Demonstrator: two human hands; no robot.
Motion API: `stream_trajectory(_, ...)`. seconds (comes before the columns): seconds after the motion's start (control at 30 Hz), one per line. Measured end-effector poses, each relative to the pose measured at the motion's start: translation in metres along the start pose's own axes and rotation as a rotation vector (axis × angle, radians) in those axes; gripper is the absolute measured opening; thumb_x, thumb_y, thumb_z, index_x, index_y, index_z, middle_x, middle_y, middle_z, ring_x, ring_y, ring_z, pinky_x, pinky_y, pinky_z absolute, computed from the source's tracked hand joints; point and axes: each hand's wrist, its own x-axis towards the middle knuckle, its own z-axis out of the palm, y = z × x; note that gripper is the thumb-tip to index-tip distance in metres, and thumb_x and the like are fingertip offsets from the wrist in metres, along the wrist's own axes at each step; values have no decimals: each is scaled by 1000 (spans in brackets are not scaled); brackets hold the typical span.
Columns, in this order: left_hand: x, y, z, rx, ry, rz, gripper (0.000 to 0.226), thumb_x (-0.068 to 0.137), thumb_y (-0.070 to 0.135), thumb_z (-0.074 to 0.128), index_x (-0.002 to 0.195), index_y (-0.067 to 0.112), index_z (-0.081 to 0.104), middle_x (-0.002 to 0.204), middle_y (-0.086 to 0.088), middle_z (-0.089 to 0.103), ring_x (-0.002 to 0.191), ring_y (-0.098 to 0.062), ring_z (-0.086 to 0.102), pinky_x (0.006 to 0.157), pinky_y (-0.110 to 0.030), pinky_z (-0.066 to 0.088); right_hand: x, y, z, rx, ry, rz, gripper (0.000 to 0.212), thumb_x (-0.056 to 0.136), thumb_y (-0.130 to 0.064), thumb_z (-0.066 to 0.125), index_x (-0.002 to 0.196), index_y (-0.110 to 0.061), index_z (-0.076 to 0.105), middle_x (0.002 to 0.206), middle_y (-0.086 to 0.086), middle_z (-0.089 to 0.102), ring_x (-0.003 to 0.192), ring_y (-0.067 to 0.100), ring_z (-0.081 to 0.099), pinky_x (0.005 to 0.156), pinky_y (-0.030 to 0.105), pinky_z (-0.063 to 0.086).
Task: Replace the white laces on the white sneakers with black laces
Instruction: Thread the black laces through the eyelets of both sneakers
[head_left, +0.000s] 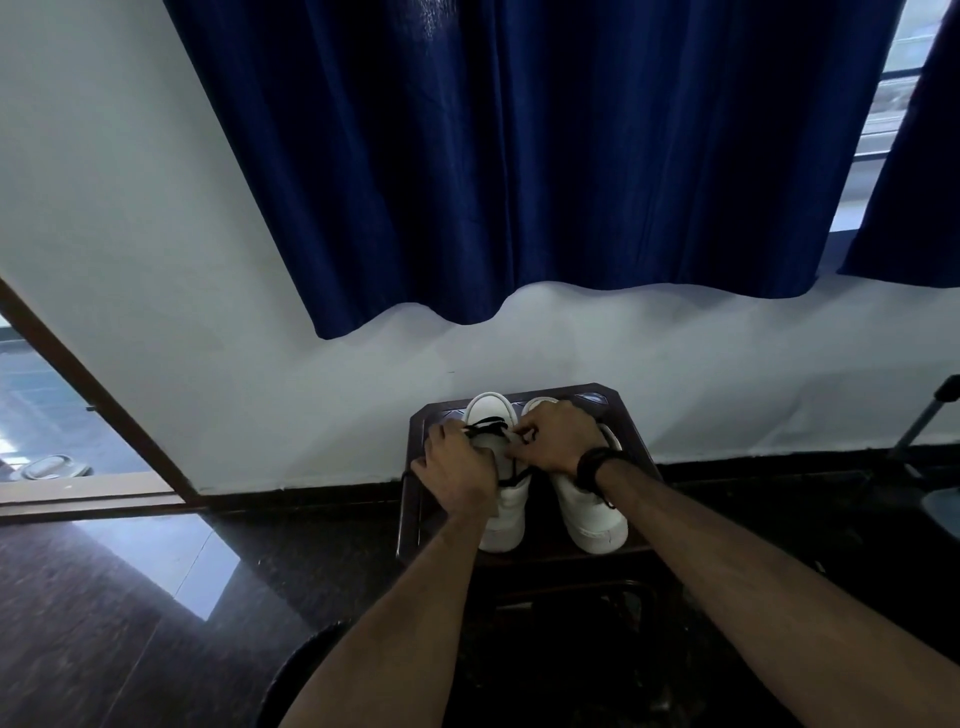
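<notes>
I see two white shoes side by side on a small dark table (415, 499) near the wall. Their toes point away from me, toward 12 o'clock, and their heels point at me, toward 6 o'clock.

The left shoe (506, 519) has a black lace (485, 428) crossing its front part. More of the lace runs down its tongue toward 6 o'clock. The right shoe (589, 514) sits just beside it, at 3 o'clock from it.

My left hand (457, 470) lies over the left shoe, on its 9 o'clock side. Its fingers are curled on the shoe by the black lace. I cannot tell if they pinch the lace or only hold the shoe.

My right hand (558, 436) is over the front of the right shoe and reaches toward the left one. Its fingers are curled and pinch the black lace near the middle of the left shoe. A dark band (592, 465) is on that wrist.

A big blue curtain (519, 156) hangs on the wall at 12 o'clock, above the table. The floor (104, 623) is dark and shiny
</notes>
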Motion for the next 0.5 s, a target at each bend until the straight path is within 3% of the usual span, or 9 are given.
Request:
stream_trajectory(0.07,0,0,0,-5,14,-8,35,74,19,55,107,21,64,111,-2,59,102,-26,60,84,-41,36,1,2,-17,-2,-87,-15,48,81,-68,58,69,-23,72,76,-3,69,78,15,62,68,28,45)
stream_trajectory(0.23,0,0,1,21,23,-13,36,72,16,57,107,21,65,110,-3,58,102,-25,58,86,-42,34,11,11,-56,-58,-29,-14,15,86,-40,64,85,-31,76,107,-4,70,99,19,62,79,27,47)
stream_trajectory(0.37,-1,1,1,-14,41,-5,34,67,14,59,100,17,66,104,-6,59,94,-29,61,83,-41,37,15,28,-78,-3,-65,74,18,87,-43,66,75,-31,70,93,-7,70,89,13,62,71,26,44)
stream_trajectory(0.5,-2,1,-1,-71,63,-12,31,65,12,61,95,13,64,102,-9,59,91,-33,60,75,-40,40,6,38,-81,-163,-112,170,37,86,-56,59,95,-22,69,105,2,67,99,21,61,88,34,47)
